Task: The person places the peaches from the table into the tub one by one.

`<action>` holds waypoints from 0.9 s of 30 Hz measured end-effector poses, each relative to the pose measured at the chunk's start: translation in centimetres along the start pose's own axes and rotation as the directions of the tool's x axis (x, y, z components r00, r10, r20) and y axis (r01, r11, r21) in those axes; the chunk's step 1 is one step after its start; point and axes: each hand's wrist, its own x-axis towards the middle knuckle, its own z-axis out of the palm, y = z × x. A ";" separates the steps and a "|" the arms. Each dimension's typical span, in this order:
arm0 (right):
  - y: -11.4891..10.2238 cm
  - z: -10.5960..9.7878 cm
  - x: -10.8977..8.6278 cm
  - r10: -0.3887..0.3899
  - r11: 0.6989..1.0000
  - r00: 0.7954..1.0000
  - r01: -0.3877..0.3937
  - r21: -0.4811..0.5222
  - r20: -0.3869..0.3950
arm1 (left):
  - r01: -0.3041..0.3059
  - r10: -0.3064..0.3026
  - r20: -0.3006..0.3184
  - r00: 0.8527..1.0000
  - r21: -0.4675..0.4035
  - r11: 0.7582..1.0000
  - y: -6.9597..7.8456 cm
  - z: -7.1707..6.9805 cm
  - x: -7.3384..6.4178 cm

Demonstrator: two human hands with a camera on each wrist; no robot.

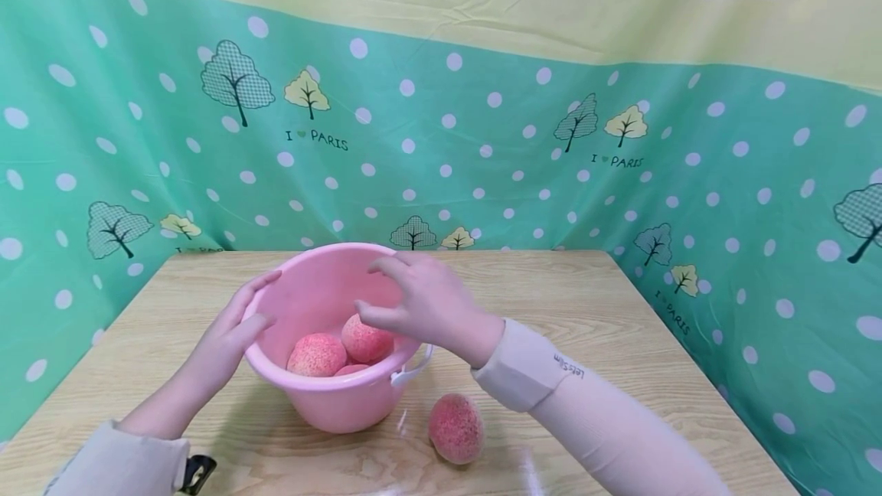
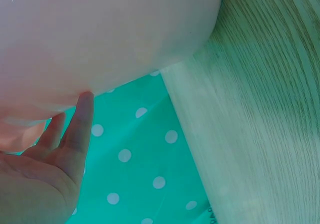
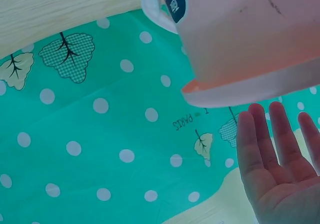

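Note:
A pink bucket (image 1: 344, 408) stands on the table, its wide mouth toward me. Inside it lie a speckled pink peach (image 1: 317, 356), another peach (image 1: 367, 341) and part of a third (image 1: 351, 370). My left hand (image 1: 223, 335) holds the bucket's left rim, thumb over the inner side; its fingers touch the outer wall in the left wrist view. Over the right part of the mouth hovers my right hand (image 1: 430, 305), fingers loosely bent and spread, holding nothing. The right wrist view shows its fingers apart, beside the rim. One peach (image 1: 456, 429) sits on the table right of the bucket.
The wood-grain table (image 1: 551, 305) is backed and flanked by a green and yellow dotted curtain (image 1: 475, 151). A white handle (image 1: 413, 368) hangs at the bucket's right side. A small black object (image 1: 198, 473) shows by my left sleeve.

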 end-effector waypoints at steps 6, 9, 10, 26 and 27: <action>0.5 -0.4 -0.6 0.002 1.000 1.000 -0.002 -0.005 -0.018 | -0.004 0.004 -0.001 1.000 0.000 1.000 0.0 0.0 0.0; 0.7 -0.6 -0.9 -0.001 1.000 1.000 0.000 -0.011 -0.028 | 0.005 -0.005 0.001 1.000 0.003 1.000 0.0 0.0 0.0; 0.8 -0.6 -1.0 -0.009 1.000 0.999 0.008 -0.016 -0.036 | 0.009 -0.009 0.002 1.000 0.004 1.000 0.0 0.0 0.0; 1.9 -0.8 -2.7 -0.028 0.999 0.996 0.024 -0.047 -0.079 | 0.021 -0.021 0.011 1.000 0.003 1.000 0.2 0.0 -0.1; 1.9 -0.8 -2.8 -0.026 0.999 0.996 0.022 -0.046 -0.080 | 0.020 -0.020 0.011 1.000 0.003 1.000 0.2 0.0 -0.1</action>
